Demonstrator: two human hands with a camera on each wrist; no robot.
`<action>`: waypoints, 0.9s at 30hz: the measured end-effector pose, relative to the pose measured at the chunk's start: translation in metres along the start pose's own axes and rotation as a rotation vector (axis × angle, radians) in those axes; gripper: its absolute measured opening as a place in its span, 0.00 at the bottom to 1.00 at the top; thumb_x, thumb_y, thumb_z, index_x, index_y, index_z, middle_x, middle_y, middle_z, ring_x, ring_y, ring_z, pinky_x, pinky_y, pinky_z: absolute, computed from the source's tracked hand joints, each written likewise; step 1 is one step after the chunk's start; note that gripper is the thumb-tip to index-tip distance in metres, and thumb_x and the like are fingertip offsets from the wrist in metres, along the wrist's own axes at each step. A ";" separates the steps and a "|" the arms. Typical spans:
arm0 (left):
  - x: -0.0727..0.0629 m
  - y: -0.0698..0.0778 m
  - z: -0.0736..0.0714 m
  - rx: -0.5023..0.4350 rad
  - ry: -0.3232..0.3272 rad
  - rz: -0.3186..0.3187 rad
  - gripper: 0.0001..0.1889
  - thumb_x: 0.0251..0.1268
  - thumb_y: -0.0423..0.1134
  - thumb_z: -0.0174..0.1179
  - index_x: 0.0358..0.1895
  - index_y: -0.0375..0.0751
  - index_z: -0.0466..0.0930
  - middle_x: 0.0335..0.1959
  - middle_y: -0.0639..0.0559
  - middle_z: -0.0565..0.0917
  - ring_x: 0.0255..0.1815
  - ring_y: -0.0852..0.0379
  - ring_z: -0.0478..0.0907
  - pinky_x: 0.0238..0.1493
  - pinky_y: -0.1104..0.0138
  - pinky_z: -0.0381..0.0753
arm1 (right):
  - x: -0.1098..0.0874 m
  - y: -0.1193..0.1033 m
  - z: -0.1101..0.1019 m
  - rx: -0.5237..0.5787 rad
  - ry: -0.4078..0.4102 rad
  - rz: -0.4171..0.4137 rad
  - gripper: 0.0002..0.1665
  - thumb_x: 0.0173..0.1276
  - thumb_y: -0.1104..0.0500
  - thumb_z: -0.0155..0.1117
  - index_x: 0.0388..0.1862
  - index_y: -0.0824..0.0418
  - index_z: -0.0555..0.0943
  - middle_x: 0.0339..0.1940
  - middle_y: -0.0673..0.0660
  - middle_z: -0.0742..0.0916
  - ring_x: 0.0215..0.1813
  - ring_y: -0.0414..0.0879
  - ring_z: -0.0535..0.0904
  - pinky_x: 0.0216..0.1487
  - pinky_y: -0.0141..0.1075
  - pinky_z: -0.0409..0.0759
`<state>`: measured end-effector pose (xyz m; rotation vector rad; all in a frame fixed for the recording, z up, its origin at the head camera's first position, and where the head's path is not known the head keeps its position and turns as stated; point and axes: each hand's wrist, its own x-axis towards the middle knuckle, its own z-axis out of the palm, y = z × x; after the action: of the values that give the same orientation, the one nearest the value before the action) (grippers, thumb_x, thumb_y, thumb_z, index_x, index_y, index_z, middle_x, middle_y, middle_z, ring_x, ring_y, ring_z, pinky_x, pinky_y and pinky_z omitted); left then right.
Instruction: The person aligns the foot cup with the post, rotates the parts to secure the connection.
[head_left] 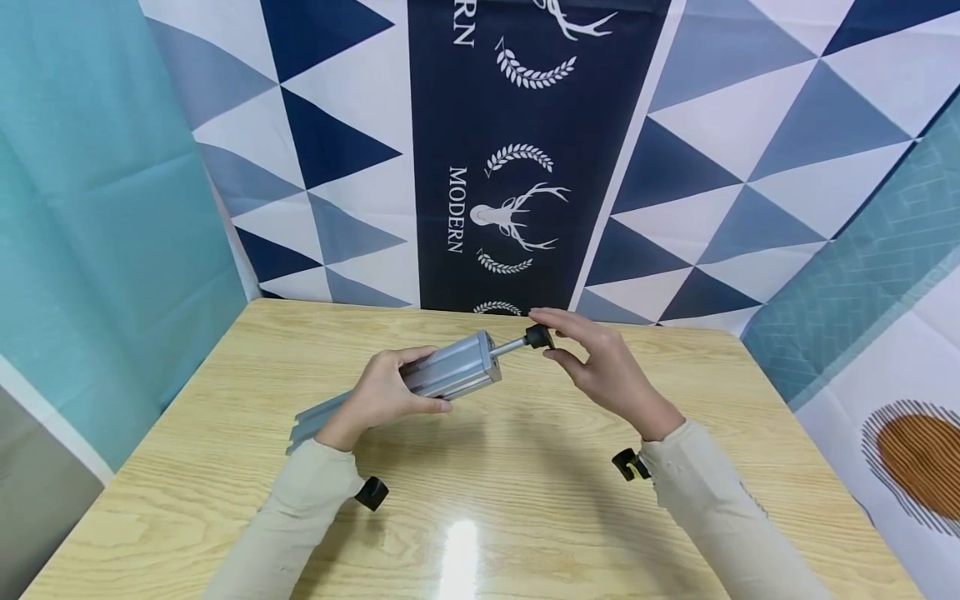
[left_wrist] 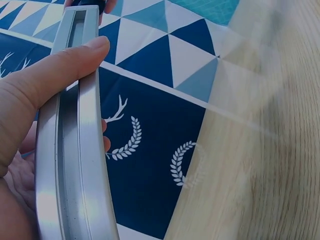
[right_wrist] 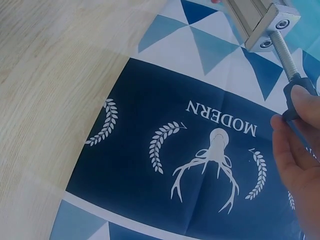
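My left hand [head_left: 378,390] grips a silver aluminium profile [head_left: 455,364], thumb on the near side and fingers over the far side. The profile is tilted, its right end raised over the table and its left part passing behind my wrist. In the left wrist view, a long groove runs along the profile [left_wrist: 92,192] under my thumb. A threaded rod [right_wrist: 285,55] sticks out of the end face, between two screw heads. On the rod's outer end sits a black knob-like foot [head_left: 538,336], which my right hand [head_left: 613,371] pinches between thumb and fingers.
Both hands work above a light wooden table [head_left: 525,517]. Behind its back edge hangs a patterned cloth [head_left: 360,233] with triangles and deer heads. A teal curtain [head_left: 90,208] hangs at the left. Black wrist mounts [head_left: 372,493] stick out from both sleeves.
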<state>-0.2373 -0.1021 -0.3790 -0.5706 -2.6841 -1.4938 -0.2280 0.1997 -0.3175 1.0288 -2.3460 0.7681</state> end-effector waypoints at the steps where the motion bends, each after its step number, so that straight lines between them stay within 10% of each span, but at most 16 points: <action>1: 0.000 0.000 0.000 -0.001 0.001 -0.001 0.43 0.35 0.46 0.81 0.62 0.41 0.76 0.53 0.46 0.82 0.45 0.52 0.80 0.47 0.57 0.78 | 0.000 0.000 0.000 -0.005 0.000 -0.001 0.39 0.52 0.77 0.70 0.64 0.59 0.75 0.63 0.56 0.79 0.60 0.52 0.78 0.57 0.43 0.76; 27: 0.005 0.002 0.001 0.051 -0.059 -0.019 0.45 0.33 0.50 0.81 0.63 0.41 0.75 0.53 0.45 0.81 0.44 0.53 0.79 0.46 0.59 0.77 | -0.007 0.001 0.000 -0.034 -0.047 0.077 0.35 0.58 0.70 0.69 0.66 0.60 0.73 0.57 0.59 0.82 0.51 0.50 0.82 0.48 0.42 0.81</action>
<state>-0.2415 -0.0989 -0.3766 -0.5975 -2.7701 -1.4312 -0.2247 0.2043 -0.3222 0.9564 -2.4430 0.7369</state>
